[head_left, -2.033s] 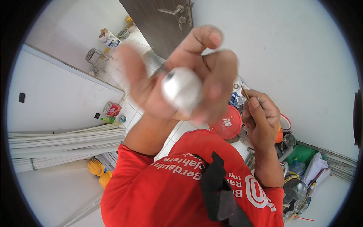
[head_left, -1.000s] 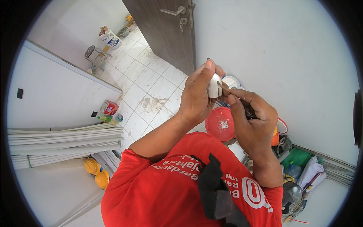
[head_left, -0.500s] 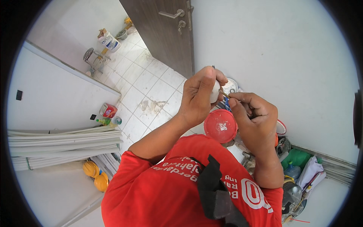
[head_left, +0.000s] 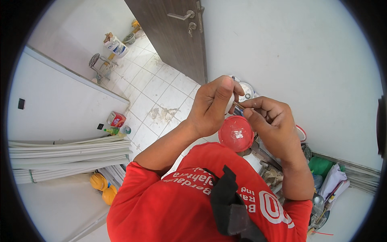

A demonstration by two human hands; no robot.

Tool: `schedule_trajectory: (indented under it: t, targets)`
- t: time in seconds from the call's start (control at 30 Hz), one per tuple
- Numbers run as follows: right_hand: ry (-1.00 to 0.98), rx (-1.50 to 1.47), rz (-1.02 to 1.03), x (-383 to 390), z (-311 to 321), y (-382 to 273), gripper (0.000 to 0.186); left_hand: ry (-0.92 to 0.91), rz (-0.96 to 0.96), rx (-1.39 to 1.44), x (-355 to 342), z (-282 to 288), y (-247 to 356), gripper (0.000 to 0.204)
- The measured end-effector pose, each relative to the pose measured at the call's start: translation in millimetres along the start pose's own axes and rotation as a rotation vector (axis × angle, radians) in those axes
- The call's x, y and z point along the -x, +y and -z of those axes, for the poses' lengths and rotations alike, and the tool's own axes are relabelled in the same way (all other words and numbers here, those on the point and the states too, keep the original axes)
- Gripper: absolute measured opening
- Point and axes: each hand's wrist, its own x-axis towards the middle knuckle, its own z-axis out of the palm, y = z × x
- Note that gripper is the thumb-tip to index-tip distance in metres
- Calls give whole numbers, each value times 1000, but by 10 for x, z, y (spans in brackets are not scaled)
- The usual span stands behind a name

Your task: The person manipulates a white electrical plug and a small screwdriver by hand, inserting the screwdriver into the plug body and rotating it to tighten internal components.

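My left hand (head_left: 210, 105) is closed around a small white rounded piece (head_left: 230, 104), its thumb pointing up and away from me. Most of that piece is hidden behind the fingers, so its kind does not show. Between thumb and fingers, my right hand (head_left: 274, 124) pinches a thin brownish rod (head_left: 239, 105). The rod's tip reaches close to the white piece; whether they touch I cannot tell. Just below both hands, a round red plastic tub or lid (head_left: 234, 135) shows with whitish scraps on it.
A dark wooden door (head_left: 173, 44) stands ajar ahead. Long white pipes (head_left: 68, 155) and yellow hard hats (head_left: 98, 181) lie at left. A white bucket (head_left: 117, 46) and a stool (head_left: 95, 62) stand farther off. Bags and tools (head_left: 332, 183) crowd the right wall.
My left hand has dropped slightly toward me, covering more of the white piece. The right forearm has swung outward to the right, and the rod lies at a slightly different angle.
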Motion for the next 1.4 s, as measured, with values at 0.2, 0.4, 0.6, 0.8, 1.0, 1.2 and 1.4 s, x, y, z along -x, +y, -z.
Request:
schedule_trajectory:
  t: [0.2, 0.4, 0.6, 0.8, 1.0, 1.2, 1.4]
  targets:
    - [-125, 107, -38, 38, 29, 6, 26, -22, -39, -74, 7, 7, -46, 65]
    - [-74, 193, 158, 113, -23, 57, 25, -85, 43, -43, 81, 5, -42, 65]
    - [-139, 208, 92, 108, 20, 50, 22, -81, 52, -16, 119, -17, -106, 63]
    - [-95, 334, 150, 162, -35, 10, 18, -69, 74, 1, 112, -19, -126, 60]
    - [29, 645, 471, 175, -83, 270, 25, -86, 141, 47, 98, -63, -170, 60]
    - [74, 835, 562, 181, -64, 324, 28, -78, 214, 84, 75, -98, -164, 60]
    - [56, 615, 453, 154, -48, 293, 11, -64, 177, 69, 74, -136, -187, 59]
